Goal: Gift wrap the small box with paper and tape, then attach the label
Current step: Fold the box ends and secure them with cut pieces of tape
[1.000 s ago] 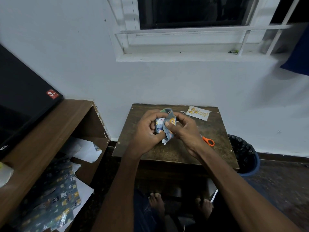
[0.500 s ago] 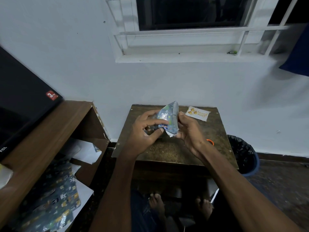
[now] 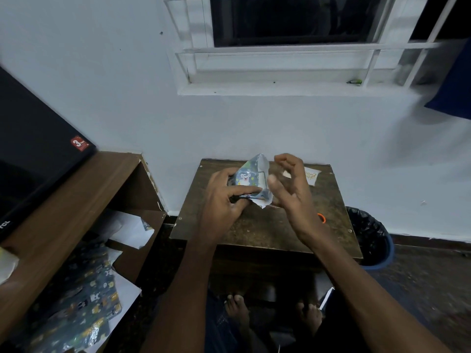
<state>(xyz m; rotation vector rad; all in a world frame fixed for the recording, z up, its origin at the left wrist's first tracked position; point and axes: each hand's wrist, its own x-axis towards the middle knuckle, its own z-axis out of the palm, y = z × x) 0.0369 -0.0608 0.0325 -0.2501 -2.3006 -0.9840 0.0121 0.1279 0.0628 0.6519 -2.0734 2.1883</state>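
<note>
Two hands (image 3: 224,200) around wrapped box (image 3: 251,180)

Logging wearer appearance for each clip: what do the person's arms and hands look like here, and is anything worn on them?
Both forearms are bare up to the bottom edge of the frame, with no sleeves in view. The left hand and the right hand wear no gloves, and no watch, ring or bracelet shows on the visible wrists and fingers. No markings or tattoos can be made out in the dim light.

Label (image 3: 311,175) at table (image 3: 267,230) back-R, scissors (image 3: 321,218) nearer, bin (image 3: 369,238) R of table.
</note>
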